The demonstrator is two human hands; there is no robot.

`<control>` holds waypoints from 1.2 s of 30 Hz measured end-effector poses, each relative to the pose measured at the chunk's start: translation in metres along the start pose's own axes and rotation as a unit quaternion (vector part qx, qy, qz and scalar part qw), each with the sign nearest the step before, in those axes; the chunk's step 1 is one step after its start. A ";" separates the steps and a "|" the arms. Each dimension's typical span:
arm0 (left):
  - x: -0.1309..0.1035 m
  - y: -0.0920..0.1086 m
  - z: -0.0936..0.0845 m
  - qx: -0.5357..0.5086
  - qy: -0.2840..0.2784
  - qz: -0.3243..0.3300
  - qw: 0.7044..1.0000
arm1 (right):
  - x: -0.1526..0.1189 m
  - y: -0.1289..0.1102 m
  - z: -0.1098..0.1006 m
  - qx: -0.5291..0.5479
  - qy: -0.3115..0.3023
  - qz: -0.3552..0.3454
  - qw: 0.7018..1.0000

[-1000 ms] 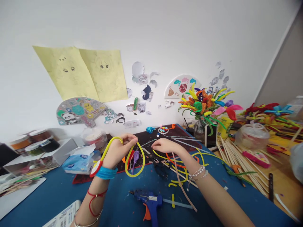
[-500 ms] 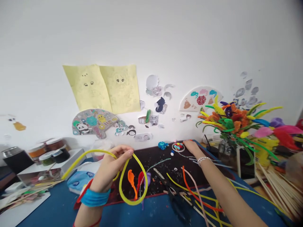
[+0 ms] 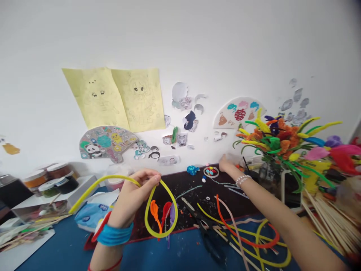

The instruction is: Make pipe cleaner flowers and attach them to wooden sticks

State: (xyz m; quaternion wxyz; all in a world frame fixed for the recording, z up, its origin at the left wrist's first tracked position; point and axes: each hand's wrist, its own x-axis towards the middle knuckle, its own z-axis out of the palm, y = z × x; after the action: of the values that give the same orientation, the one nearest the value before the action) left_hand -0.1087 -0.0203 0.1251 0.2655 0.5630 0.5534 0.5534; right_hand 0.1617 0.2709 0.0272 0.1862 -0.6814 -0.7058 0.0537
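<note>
My left hand [image 3: 142, 184] is closed in a pinch on a yellow pipe cleaner [image 3: 175, 210]. Its loop hangs below my fingertips, and a long tail arches away to the left. Behind and through the loop I see small orange [image 3: 155, 210], red and purple [image 3: 172, 214] balloon-like pieces on the dark mat [image 3: 186, 229]. My right hand [image 3: 225, 164] reaches to the mat's back edge, just right of a small round dish [image 3: 211, 172] of coloured pompoms or beads. Its fingers are blurred and partly hidden, so whether it holds anything does not show.
Black-handled scissors [image 3: 207, 233] lie mid-mat, near loose yellow and orange pipe cleaners [image 3: 275, 237]. A vase of pipe-cleaner flowers [image 3: 272, 184] and wooden sticks [image 3: 328, 222] stand at the right. A tissue pack [image 3: 93, 216] and paint jars [image 3: 58, 171] are on the left.
My right hand has shifted slightly up and back at the rear of the mat. An orange pipe cleaner and yellow ones now show more on the right. My left hand keeps its loop.
</note>
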 end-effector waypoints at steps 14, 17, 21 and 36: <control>-0.041 0.012 0.034 0.017 -0.061 0.089 0.994 | -0.254 -0.081 -0.129 0.323 -0.125 -0.368 0.863; -0.052 0.016 0.037 0.026 -0.029 0.089 0.995 | -0.277 -0.095 -0.123 0.326 -0.099 -0.367 0.866; -0.060 0.021 0.041 -0.015 -0.016 0.092 0.996 | -0.281 -0.100 -0.116 0.362 -0.058 -0.343 0.865; -0.072 0.030 0.054 -0.132 -0.034 0.077 0.988 | -0.285 -0.081 -0.129 0.417 -0.098 -0.343 0.836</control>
State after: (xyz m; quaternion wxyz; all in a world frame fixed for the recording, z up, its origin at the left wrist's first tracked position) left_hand -0.0332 -0.0769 0.1151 0.3127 0.5824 0.4216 0.6207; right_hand 0.1293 -0.0369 0.1192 0.3893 -0.2448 -0.8195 0.3420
